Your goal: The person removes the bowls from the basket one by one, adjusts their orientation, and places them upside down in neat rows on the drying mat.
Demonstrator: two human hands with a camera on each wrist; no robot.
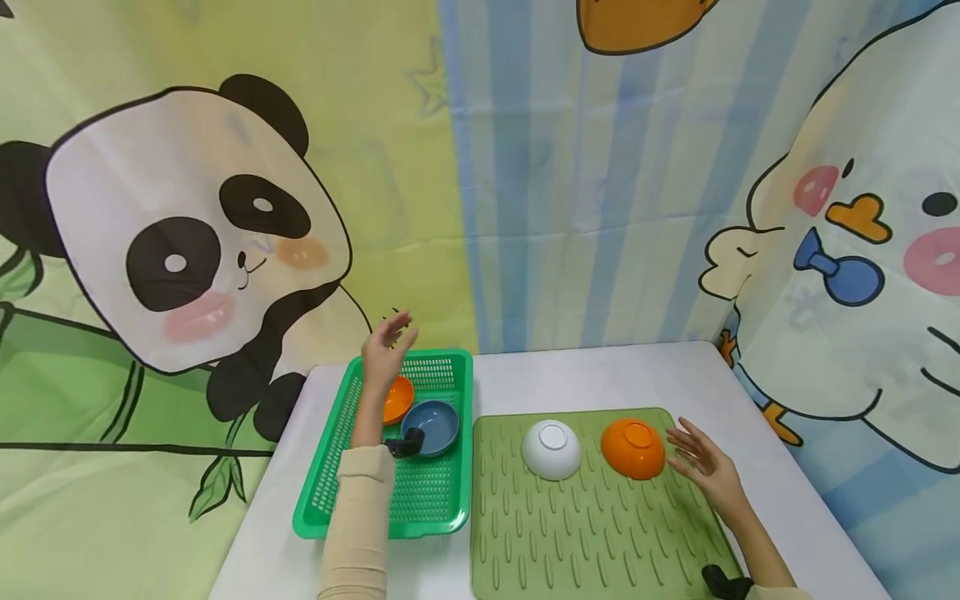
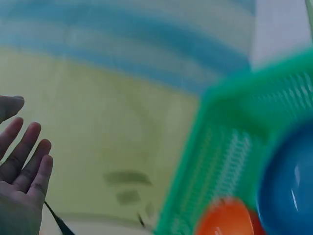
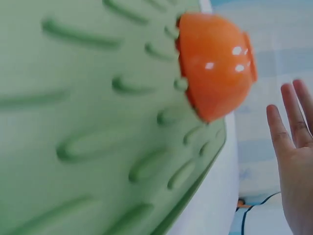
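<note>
My left hand (image 1: 385,357) is raised above the back left part of the green basket (image 1: 463,433), fingers relaxed and holding nothing. Inside the basket sit an orange bowl (image 1: 400,398) and a blue bowl (image 1: 438,427), both right side up; my left arm partly covers them. In the left wrist view the blue bowl (image 2: 288,186) is at the right edge. My right hand (image 1: 708,471), empty with fingers extended, is just right of an upside-down orange bowl (image 1: 632,450) on the green mat (image 1: 585,533). Left of that bowl, a white bowl (image 1: 551,451) also lies upside down.
The basket and the ridged mat stand side by side on a white table (image 1: 585,375). Behind the table hangs a curtain (image 1: 555,208) with a printed panda and other cartoon figures. A black wrist strap mount (image 1: 407,443) sits on my left forearm.
</note>
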